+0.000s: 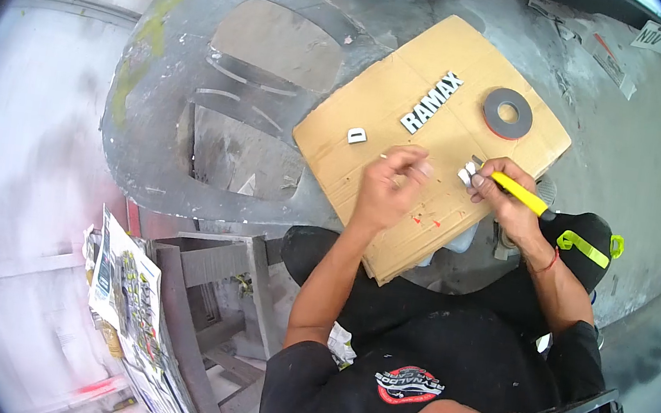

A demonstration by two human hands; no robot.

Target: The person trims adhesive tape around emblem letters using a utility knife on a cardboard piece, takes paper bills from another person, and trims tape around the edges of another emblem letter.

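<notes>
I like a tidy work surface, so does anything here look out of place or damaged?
The white D sits apart from the RAMAX lettering on the cardboard. Small red scraps litter its lower part. The gray chair is marked with yellow-green paint-like smears. I see no clear spill.

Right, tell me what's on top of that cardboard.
On the cardboard lie the RAMAX lettering, the D piece and the roll of tape. The left hand and right hand hide whatever is beneath them.

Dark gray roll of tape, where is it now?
The tape roll lies on the upper right of the brown cardboard in the head view, right of the black-and-white RAMAX lettering.
</notes>
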